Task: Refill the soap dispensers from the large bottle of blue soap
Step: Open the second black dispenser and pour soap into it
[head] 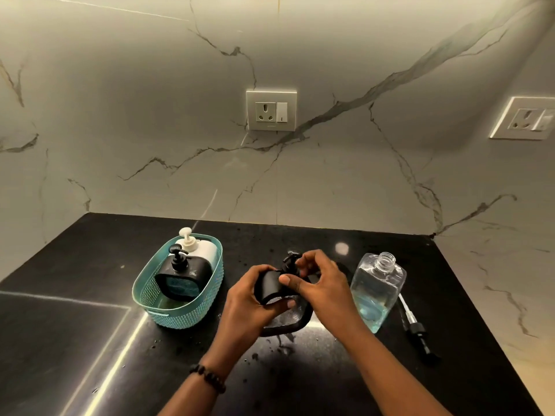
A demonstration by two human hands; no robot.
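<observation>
1. Left hand (pixel 252 295) curled round the body of a black soap dispenser (pixel 271 288), thumb across its front, fingers wrapped behind; dispenser tilted toward the camera, its lower rounded edge near or on the black countertop (pixel 90 340), contact not clear.
2. Right hand (pixel 318 283) pinching at the black pump head (pixel 290 261) on top of that dispenser, thumb in front, fingers arched over the top and back.
3. Both hands at centre of the counter, touching each other around the dispenser.
4. Large clear bottle (pixel 377 291) just right of the right hand, uncapped, threaded neck open, leaning slightly, blue soap (pixel 368 310) pooled only in its lower part.
5. Loose black pump with tube (pixel 416 328) lying flat on the counter to the right of the bottle, close to it.
6. Teal basket (pixel 186 313) left of the hands, near but apart; inside it a second black dispenser (pixel 181 280) in front with blue showing through its window, and a white dispenser (pixel 204 249) behind it, both upright with pumps on.
7. Beaded bracelet (pixel 210 378) on the left wrist.
8. Water droplets scattered on the counter near the hands.
9. Marble-look wall behind with a socket plate (pixel 271 111) at centre and another socket (pixel 525 118) at the right edge.
</observation>
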